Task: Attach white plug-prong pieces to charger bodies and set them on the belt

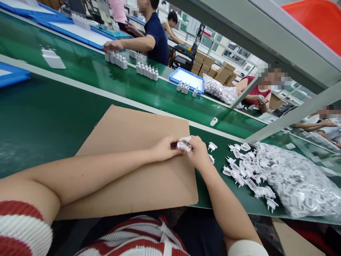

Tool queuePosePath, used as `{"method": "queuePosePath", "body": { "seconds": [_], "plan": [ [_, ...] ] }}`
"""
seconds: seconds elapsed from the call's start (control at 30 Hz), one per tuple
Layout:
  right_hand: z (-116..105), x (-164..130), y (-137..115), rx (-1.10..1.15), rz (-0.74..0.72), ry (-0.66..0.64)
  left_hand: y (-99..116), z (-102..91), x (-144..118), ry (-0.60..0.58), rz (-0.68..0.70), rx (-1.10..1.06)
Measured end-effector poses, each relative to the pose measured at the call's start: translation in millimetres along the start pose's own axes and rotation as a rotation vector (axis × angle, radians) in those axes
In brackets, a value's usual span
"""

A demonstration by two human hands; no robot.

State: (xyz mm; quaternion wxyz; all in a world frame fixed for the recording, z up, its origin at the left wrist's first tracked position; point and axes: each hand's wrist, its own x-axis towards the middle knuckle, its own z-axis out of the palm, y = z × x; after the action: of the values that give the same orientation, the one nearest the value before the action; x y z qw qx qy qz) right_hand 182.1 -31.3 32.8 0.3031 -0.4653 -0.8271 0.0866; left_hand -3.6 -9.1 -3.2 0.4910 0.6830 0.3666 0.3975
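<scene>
Above the right part of a brown cardboard sheet, both of my hands meet around a white plastic charger housing. My left hand is closed, pinching its left end between thumb and fingers. Closed on the right end and top is my right hand; a white piece shows under its fingers, and I cannot tell if it is separate from the housing. Just right of that hand lie a white two-pin plug piece and another one, partly hidden by the hand.
Many loose white plug pieces spill from a clear plastic bag at right. Beyond a pale rail, a green conveyor belt carries a lone white housing and rows of chargers. Co-workers sit across it; a metal frame rises at right.
</scene>
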Motion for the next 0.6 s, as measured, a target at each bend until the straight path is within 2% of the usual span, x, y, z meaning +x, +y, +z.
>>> {"method": "queuePosePath", "body": {
  "seconds": [0.2, 0.4, 0.6],
  "plan": [
    [-2.1, -4.0, -3.3, 0.029, 0.004, 0.084, -7.0, 0.3, 1.0, 0.021, 0.038, -0.007],
    [-3.1, -2.9, -2.6, -0.046, -0.036, -0.019, -6.4, 0.2, 1.2, 0.037, 0.042, 0.006],
    [-1.5, 2.0, 0.7, -0.137, -0.067, -0.035, -4.6, -0.6, 1.0, 0.024, 0.034, 0.106]
  ]
}}
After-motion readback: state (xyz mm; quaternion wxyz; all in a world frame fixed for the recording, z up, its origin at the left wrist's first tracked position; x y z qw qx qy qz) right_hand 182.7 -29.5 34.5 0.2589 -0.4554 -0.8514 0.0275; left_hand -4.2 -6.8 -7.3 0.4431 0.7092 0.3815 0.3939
